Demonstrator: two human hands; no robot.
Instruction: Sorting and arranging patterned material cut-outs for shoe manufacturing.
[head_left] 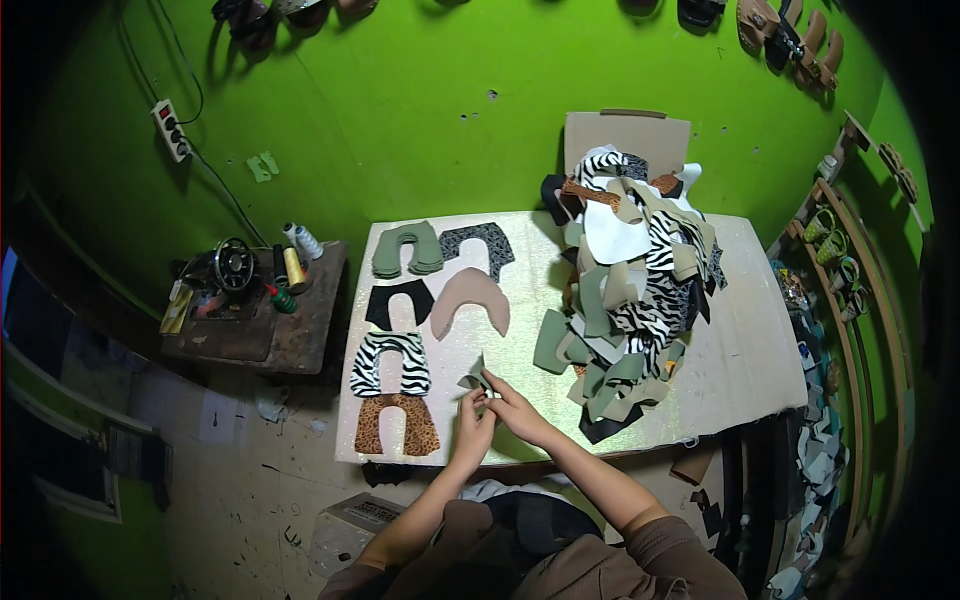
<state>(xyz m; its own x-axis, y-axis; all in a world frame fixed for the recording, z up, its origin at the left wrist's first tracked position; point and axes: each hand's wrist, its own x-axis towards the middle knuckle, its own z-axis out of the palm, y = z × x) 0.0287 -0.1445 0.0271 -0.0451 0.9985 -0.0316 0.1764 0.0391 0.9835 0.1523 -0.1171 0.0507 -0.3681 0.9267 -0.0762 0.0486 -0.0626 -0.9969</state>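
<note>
Between my two hands, over the near edge of the table, is a small green cut piece of material [477, 376]. My left hand [474, 422] pinches its lower part, and the fingers of my right hand [512, 408] close on it from the right. Left of them lie arch-shaped cut pieces in separate groups: green [408, 233], dark grey patterned [482, 238], black [382, 306], beige [466, 285], zebra-striped [367, 366] and leopard-print [369, 428]. To the right rises a jumbled heap of mixed cut pieces [625, 290], with green, zebra, white and beige among them.
The pale table [745, 340] stands against a green wall. A cardboard box [630, 135] is behind the heap. At left is a sewing machine [232, 268] with thread cones [308, 242] on a wooden stand. Shelves [850, 370] with sandals run along the right.
</note>
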